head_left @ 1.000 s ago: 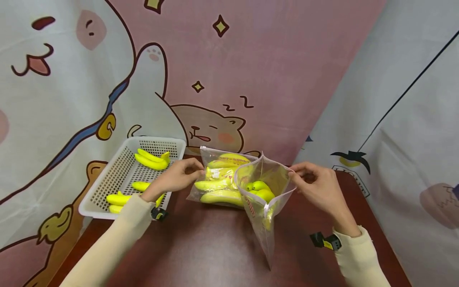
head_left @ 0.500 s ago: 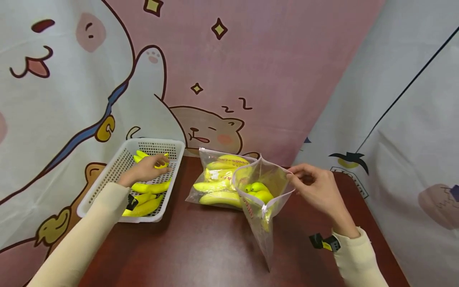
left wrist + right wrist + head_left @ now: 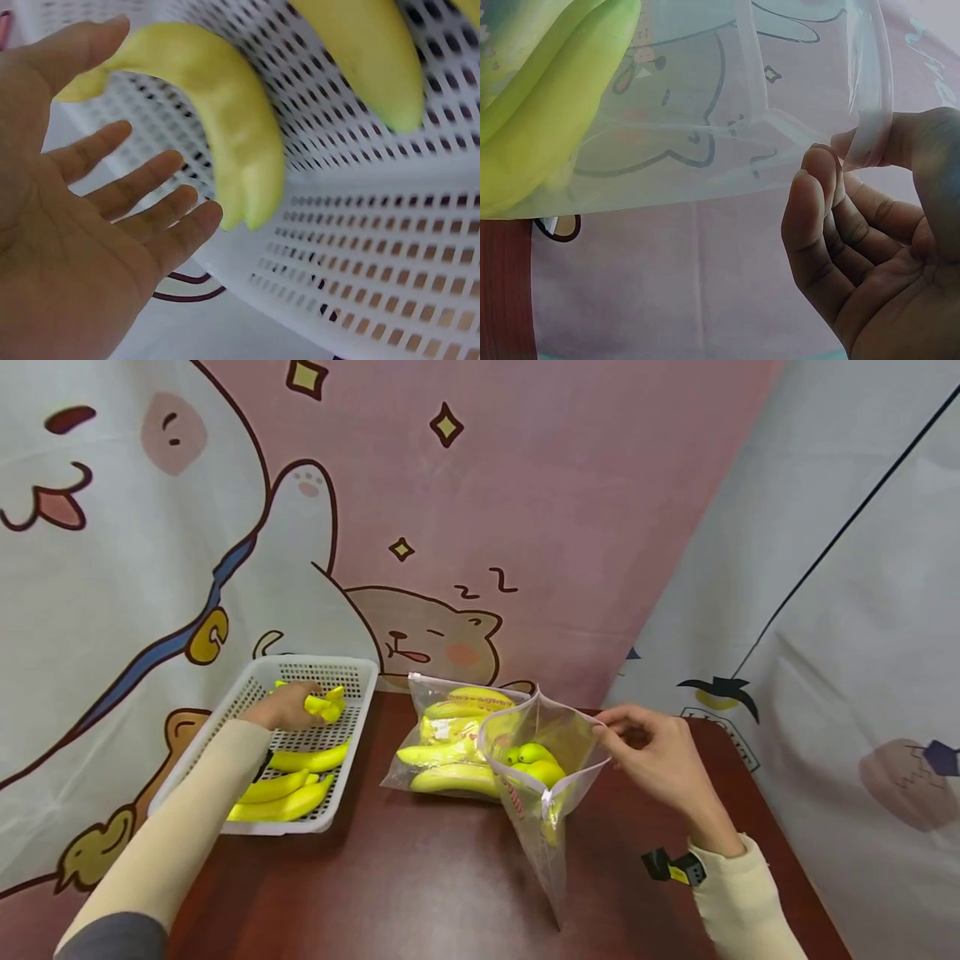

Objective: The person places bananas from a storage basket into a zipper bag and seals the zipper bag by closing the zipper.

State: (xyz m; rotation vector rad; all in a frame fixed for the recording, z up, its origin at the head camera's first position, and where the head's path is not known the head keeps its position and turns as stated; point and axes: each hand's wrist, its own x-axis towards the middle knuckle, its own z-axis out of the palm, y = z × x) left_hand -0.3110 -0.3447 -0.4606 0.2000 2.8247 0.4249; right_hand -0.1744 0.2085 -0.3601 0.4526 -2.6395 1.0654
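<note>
- Head view: the left hand (image 3: 283, 710) is seen reaching into the white basket (image 3: 348, 760) at the left of the desk (image 3: 420, 885), at a yellow banana (image 3: 324, 705) near the far wall; whether the fingers are closed round it cannot be told from here. The open bag (image 3: 542, 777) is held upright at its rim by the right hand (image 3: 660, 760), just in front of a filled bag (image 3: 442, 743) lying flat
- Left wrist view: the left hand (image 3: 82, 247) is shown with fingers spread and straight, the banana (image 3: 217, 127) touched by the thumb only, so the grip is apart. A good pick is judged to call for the fingers to be wrapped round the thick middle, not the slippery tip
- Right wrist view: the bag's rim (image 3: 874, 90) is pinched between thumb and fingers (image 3: 817, 195), the grip clamped on it. The mouth is best kept wide and steady, with the bananas already inside (image 3: 547, 112) left undisturbed
</note>
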